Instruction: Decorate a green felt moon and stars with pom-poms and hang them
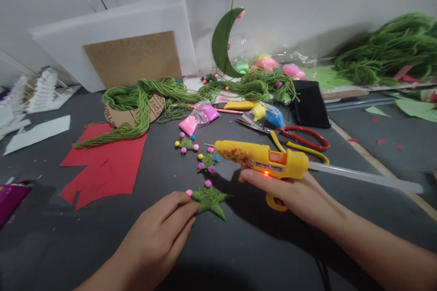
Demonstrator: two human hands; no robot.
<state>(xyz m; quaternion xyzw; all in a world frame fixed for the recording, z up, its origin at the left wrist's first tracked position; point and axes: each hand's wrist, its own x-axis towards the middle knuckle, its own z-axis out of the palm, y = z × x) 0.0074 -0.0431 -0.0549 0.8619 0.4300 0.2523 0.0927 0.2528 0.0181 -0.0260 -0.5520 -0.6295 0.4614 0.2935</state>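
My left hand (pixel 164 232) is closed, its fingertips pinching the left side of a green yarn-covered star (pixel 210 203) at the table's front. One purple ball sits on the star's top point; a pink one and a partly hidden dark blue one show at my fingertips. My right hand (pixel 287 188) grips a yellow hot glue gun (pixel 259 157), whose nozzle points left, above and apart from the star. Its small light glows red, and a long translucent glue stick (pixel 365 176) juts from its back. Two smaller stars with coloured balls, one (pixel 186 144) and another (pixel 207 162), lie beyond.
Behind the glue gun lie scissors (pixel 307 138), a yellow cutter (pixel 235 105), bags of coloured balls (pixel 200 117) and a black phone (pixel 310 103). Green yarn (pixel 136 109) and red paper (pixel 116 168) lie left. A green crescent (pixel 221 43) hangs at the back.
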